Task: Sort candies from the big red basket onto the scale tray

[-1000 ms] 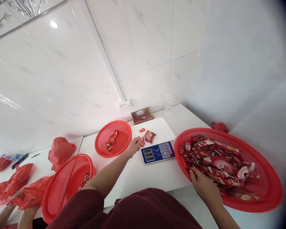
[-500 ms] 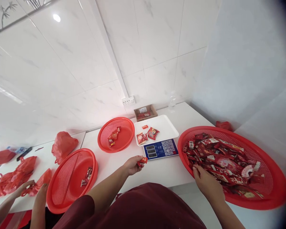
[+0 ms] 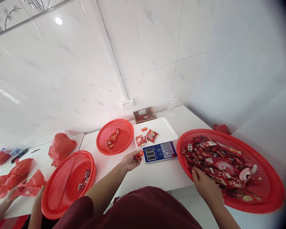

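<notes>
My left hand (image 3: 131,161) pinches a small red candy packet (image 3: 139,155) in front of the digital scale (image 3: 160,152). Several red snack packets (image 3: 152,135) lie on the scale's white tray (image 3: 165,128). At the near left rim of the large red basket (image 3: 274,190), my right hand (image 3: 205,183) is closed over the edge, its fingertips beside the packets inside. This basket holds a heap of mostly red wrapped snacks (image 3: 219,160). Part of the right hand's grip is hidden.
Two smaller red baskets, one at the back (image 3: 124,140) and one at the left (image 3: 62,184), hold several packets. A cardboard box (image 3: 145,115) and a clear bottle (image 3: 171,105) stand near the wall. Another person's hands (image 3: 39,195) handle red plastic bags (image 3: 30,184) at far left.
My left hand has shifted slightly left and up with the packet, closer to the scale's left side. My right hand stays at the basket rim. The other person's hands have spread the red bag.
</notes>
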Tool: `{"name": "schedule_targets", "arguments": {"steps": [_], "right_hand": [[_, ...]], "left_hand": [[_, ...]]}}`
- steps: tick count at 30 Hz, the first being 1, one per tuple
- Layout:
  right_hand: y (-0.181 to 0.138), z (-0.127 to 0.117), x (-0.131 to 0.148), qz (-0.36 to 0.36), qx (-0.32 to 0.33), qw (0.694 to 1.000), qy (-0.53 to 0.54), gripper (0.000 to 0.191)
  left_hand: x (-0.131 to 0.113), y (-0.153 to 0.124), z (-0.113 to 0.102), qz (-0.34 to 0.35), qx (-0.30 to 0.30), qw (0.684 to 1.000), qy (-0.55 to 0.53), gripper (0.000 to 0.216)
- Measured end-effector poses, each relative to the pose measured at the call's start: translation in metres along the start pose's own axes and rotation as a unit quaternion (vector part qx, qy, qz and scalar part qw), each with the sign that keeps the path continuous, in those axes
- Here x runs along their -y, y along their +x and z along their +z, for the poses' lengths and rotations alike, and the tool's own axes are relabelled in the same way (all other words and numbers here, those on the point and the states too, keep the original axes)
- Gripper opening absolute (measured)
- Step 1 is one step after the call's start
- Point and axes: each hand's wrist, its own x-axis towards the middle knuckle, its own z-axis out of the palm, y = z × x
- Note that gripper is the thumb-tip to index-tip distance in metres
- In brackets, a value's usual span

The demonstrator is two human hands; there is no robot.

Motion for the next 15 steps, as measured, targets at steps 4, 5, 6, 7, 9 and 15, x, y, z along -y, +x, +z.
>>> {"name": "schedule_targets", "arguments": {"steps": [4,5,6,7,9,15], "right_hand": [[0.0,-0.001,0.001,0.003,0.012,1.0,-0.006,0.05],[0.001,-0.001,0.0,0.006,0.015,1.0,-0.003,0.05],[0.001,0.0,0.0,0.01,0.016,1.0,0.002,0.05],[0.002,0.001,-0.001,0.011,0.014,1.0,0.011,0.051],[0.001,0.002,-0.002,-0.005,-0.014,0.999,0.044,0.05],[-0.016,0.004,0.026,-0.106,-0.02,0.974,0.198,0.037]], "left_hand": [[0.007,0.0,0.004,0.013,0.008,1.0,0.014,0.007],[0.01,0.0,0.005,0.016,0.011,1.0,0.021,0.01],[0.014,0.0,0.005,0.019,0.013,0.999,0.033,0.013],[0.018,0.001,0.005,0.021,0.016,0.998,0.049,0.017],[0.028,0.001,0.005,0.021,0.028,0.995,0.096,0.023],[0.057,-0.003,0.02,0.046,0.093,0.966,0.239,0.037]]}}
